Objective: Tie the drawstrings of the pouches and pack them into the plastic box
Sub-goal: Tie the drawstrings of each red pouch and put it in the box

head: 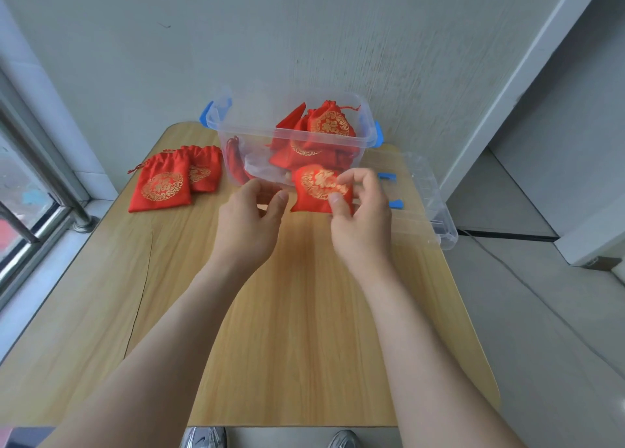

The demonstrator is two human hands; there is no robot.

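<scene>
– Wooden tabletop (304, 312), grey wall (304, 24) behind, window (20, 194) at left. What's on it?
– Clear box (252, 133) at the far edge, lid off. The lid (426, 204) lies along the right edge. Packed pouches (329, 124) are heaped in the box's right half. Two loose pouches (162, 185) overlap near the far-left corner.
– And the one being worked?
– Red pouch (319, 187), held up just in front of the box's near wall, gold emblem facing the camera.
– Grip?
– Right hand (363, 224) pinches it: thumb (336, 199) on the front face, fingers curled behind. Left hand (248, 221) sits just beside the pouch's left edge, fingers curled inward. Cannot tell whether it has a cord; no string shows between them.
– Handling?
– Judging by the sheen and the folds: thin satin, light, limp, likely slick. It should sag from any single pinch. No breakage risk.
– Where to hold?
– At the gathered neck, I'd say. One hand steadies the cloth below the channel while the other takes the cord ends. The cords look thin, so fingertip work. Loose pouches go last; the box has room on its left side.
</scene>
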